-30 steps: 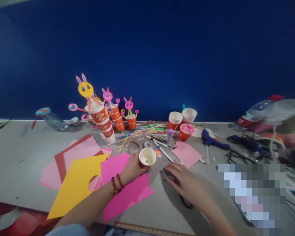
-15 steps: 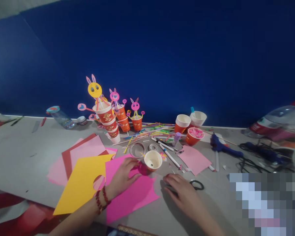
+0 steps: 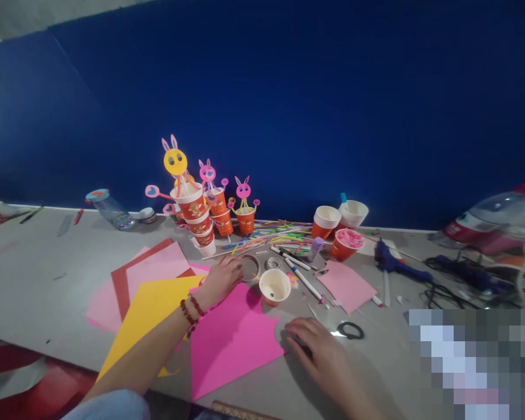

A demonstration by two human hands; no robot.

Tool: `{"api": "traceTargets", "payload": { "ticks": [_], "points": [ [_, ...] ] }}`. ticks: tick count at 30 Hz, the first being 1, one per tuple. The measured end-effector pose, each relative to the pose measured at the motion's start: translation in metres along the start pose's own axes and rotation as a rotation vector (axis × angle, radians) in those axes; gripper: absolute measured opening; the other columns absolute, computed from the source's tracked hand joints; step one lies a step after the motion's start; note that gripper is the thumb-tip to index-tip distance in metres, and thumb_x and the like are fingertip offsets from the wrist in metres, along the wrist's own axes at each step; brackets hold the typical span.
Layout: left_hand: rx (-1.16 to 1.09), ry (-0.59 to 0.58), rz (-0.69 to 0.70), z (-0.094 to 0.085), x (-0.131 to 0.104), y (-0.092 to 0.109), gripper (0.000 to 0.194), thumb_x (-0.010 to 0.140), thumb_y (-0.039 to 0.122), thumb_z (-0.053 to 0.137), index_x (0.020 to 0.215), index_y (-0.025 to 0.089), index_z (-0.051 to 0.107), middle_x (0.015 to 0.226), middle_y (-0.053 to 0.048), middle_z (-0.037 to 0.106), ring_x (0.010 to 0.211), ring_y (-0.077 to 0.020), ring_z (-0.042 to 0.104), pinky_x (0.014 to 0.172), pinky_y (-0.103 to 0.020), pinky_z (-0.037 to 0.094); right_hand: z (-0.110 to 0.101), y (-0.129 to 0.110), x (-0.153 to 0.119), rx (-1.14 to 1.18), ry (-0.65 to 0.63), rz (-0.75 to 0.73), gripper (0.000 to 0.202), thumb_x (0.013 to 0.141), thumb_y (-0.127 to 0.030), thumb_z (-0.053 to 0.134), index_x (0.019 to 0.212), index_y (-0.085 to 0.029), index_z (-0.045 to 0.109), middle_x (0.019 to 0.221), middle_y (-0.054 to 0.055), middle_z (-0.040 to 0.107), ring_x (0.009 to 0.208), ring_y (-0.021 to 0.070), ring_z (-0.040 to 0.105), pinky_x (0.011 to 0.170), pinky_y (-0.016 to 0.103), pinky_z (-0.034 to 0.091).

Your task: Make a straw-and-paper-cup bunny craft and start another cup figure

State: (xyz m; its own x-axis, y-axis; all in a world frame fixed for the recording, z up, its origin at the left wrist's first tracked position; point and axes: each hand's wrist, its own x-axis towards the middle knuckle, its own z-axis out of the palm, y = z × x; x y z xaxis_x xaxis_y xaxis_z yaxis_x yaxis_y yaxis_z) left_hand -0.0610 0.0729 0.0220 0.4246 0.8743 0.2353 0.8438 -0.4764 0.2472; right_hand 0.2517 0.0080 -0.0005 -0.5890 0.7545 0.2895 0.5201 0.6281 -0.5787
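Note:
My left hand (image 3: 221, 279) reaches over the top left corner of the magenta paper (image 3: 234, 332), its fingertips at the left edge of a clear tape roll (image 3: 249, 267). Whether those fingers pinch anything is hidden. My right hand (image 3: 312, 344) rests low over the grey table, right of the magenta paper, fingers curled; what lies under them, if anything, is hidden. Between the hands stands a paper cup (image 3: 275, 287) with a small dark hole in its bottom. Black-handled scissors (image 3: 350, 331) lie just right of my right hand.
Yellow paper (image 3: 153, 303) and pink sheets (image 3: 155, 268) lie left. Behind stand stacked cups with rabbit figures (image 3: 190, 204), colourful sticks (image 3: 284, 230) and white cups (image 3: 326, 217). Markers (image 3: 304, 279), pink paper (image 3: 347, 286), a blue glue gun (image 3: 396, 265) and a large bottle (image 3: 485, 216) are right.
My left hand has moved up and away from the middle of the magenta paper to the tape roll. My right hand has shifted slightly left and its fingers are more curled.

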Motion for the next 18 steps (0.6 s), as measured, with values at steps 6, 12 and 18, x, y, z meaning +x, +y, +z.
{"api": "traceTargets", "payload": {
  "ticks": [6, 12, 18],
  "points": [
    [-0.028, 0.026, 0.026, -0.018, -0.012, 0.003, 0.019, 0.102, 0.02, 0.046, 0.102, 0.02, 0.065, 0.106, -0.008, 0.074, 0.108, -0.024, 0.066, 0.117, -0.057, 0.029, -0.008, -0.003, 0.002, 0.013, 0.037, -0.048, 0.022, 0.101, -0.019, 0.047, 0.101, -0.021, 0.069, 0.097, 0.008, 0.074, 0.091, 0.0238, 0.07, 0.079, 0.036, 0.056],
    [-0.448, 0.135, -0.109, -0.043, -0.049, 0.033, 0.015, 0.1, 0.026, 0.051, 0.089, 0.022, 0.059, 0.087, -0.004, 0.07, 0.102, -0.0225, 0.066, 0.102, -0.04, 0.048, -0.014, -0.02, 0.006, 0.12, 0.031, -0.107, 0.021, 0.101, -0.02, 0.05, 0.109, -0.024, 0.069, 0.101, 0.007, 0.076, 0.095, 0.0222, 0.072, 0.082, 0.033, 0.056],
    [-0.843, -0.032, -0.22, -0.049, -0.07, 0.084, 0.016, 0.099, 0.032, 0.054, 0.096, 0.019, 0.062, 0.077, 0.0, 0.064, 0.064, -0.0129, 0.058, 0.06, -0.022, 0.047, -0.02, -0.05, 0.018, 0.132, 0.086, -0.13, 0.043, 0.097, -0.019, 0.054, 0.141, -0.022, 0.053, 0.106, 0.009, 0.075, 0.088, 0.0224, 0.072, 0.077, 0.032, 0.057]
  ]
}}
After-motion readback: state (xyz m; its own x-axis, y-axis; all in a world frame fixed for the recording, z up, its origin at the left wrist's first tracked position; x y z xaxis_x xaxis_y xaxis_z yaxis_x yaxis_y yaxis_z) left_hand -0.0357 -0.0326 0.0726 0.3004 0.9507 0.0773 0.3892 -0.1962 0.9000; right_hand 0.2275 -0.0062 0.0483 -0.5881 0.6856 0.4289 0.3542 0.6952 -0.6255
